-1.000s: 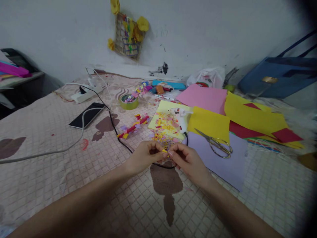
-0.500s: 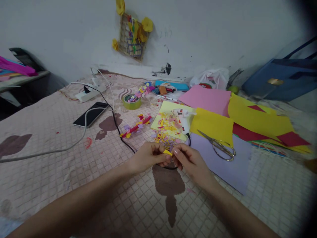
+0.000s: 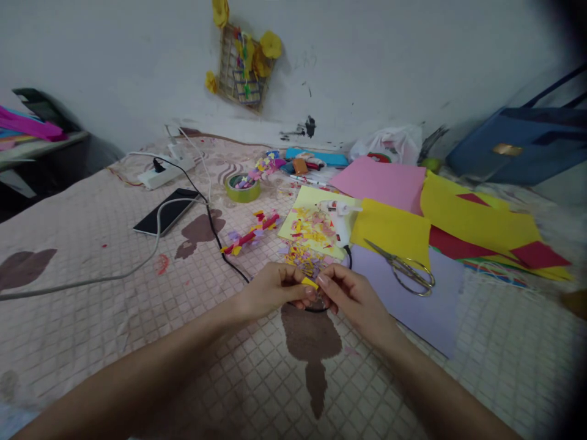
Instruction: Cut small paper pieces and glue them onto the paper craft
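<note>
Between my fingertips is a small yellow paper piece (image 3: 310, 283). My left hand (image 3: 277, 287) pinches it between thumb and forefinger. My right hand (image 3: 346, 291) is closed at the piece's right end, thumb and fingers pressed together there; how firmly it grips is hard to see. Just beyond my hands lies a heap of small yellow, purple and pink paper scraps (image 3: 305, 255). A white glue gun (image 3: 342, 223) rests on a pale yellow sheet (image 3: 302, 198) strewn with more scraps. To their left is a red stick (image 3: 252, 236) with paper bits attached.
Scissors (image 3: 406, 269) lie across a yellow sheet (image 3: 389, 229) and a lilac sheet (image 3: 435, 318) on the right. A phone (image 3: 167, 211), a power strip (image 3: 165, 173) and cables occupy the left. Green tape (image 3: 243, 189) sits farther back. A blue bag (image 3: 523, 143) stands far right.
The fingers of both hands have shifted very slightly around the yellow paper piece, which looks a little flatter. The whole view has drifted a few pixels; other things stay put.
</note>
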Demonstrator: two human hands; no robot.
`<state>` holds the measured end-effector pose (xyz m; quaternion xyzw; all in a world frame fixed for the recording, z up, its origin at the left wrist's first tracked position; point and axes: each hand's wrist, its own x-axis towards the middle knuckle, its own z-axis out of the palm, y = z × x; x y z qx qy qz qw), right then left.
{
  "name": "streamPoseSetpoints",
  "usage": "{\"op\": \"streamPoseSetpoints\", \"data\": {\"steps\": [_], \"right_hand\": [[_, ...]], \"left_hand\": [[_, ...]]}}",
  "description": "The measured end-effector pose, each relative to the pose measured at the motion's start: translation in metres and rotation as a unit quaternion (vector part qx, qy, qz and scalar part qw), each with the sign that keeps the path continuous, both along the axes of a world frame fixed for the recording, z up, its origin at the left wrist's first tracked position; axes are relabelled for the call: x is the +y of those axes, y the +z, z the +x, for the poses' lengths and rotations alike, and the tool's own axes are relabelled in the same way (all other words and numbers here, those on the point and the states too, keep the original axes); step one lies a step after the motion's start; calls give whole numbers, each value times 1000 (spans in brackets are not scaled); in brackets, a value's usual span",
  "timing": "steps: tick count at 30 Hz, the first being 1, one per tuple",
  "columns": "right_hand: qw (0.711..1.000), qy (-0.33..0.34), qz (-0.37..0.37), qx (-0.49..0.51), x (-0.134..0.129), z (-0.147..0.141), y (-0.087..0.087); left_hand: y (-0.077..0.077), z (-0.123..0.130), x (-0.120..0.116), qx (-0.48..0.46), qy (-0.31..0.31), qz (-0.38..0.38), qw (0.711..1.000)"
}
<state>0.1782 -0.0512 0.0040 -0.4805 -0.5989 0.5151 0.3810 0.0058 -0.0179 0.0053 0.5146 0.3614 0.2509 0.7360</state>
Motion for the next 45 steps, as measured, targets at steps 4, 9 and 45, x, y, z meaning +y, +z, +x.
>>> {"op": "streamPoseSetpoints", "data": {"steps": [4, 9, 45], "right_hand": [[1000, -2, 1, 3, 1, 0, 1], [1000, 2, -6, 0, 1, 2, -1], [996, 9, 55, -65, 2, 2, 0]], "left_hand": [[-1, -1, 0, -5, -6, 0, 1000], [-1, -1, 0, -11, -8, -5, 1000], [10, -5, 6, 102, -20, 155, 982]]}}
